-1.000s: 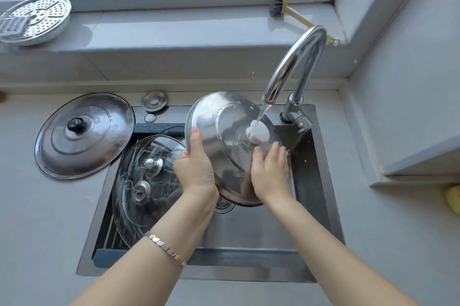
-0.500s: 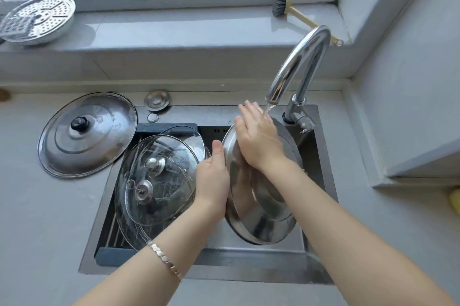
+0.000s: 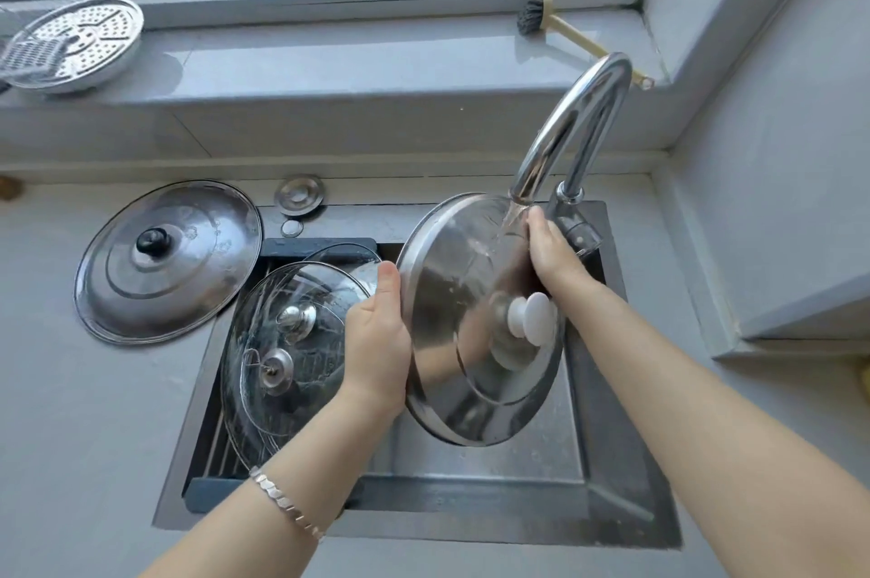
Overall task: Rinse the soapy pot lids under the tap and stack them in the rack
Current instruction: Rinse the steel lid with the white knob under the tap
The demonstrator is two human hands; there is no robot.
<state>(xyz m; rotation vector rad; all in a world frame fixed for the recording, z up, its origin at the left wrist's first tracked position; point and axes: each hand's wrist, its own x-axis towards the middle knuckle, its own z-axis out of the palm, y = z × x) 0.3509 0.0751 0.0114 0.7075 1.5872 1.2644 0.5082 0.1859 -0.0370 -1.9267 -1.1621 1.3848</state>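
Sink [image 3: 423, 514]: the rack [image 3: 217, 445] in its left half holds glass lids [image 3: 282, 323], judged done. A large steel lid [image 3: 188, 276] lies on the desk [image 3: 70, 436], judged pending. The white-knobbed lid [image 3: 456, 356] tilts under the tap [image 3: 581, 116] stream. Grip: left hand [image 3: 376, 342] and right hand [image 3: 553, 257] each clasp its rim

The steel lid [image 3: 452, 295] is mirror-glossy and wet, its knob [image 3: 536, 318] smooth white plastic. The glass lids [image 3: 301, 295] are clear. The tap [image 3: 579, 116] is polished chrome, the sink [image 3: 471, 525] dull brushed metal, the counter [image 3: 84, 436] matt grey.
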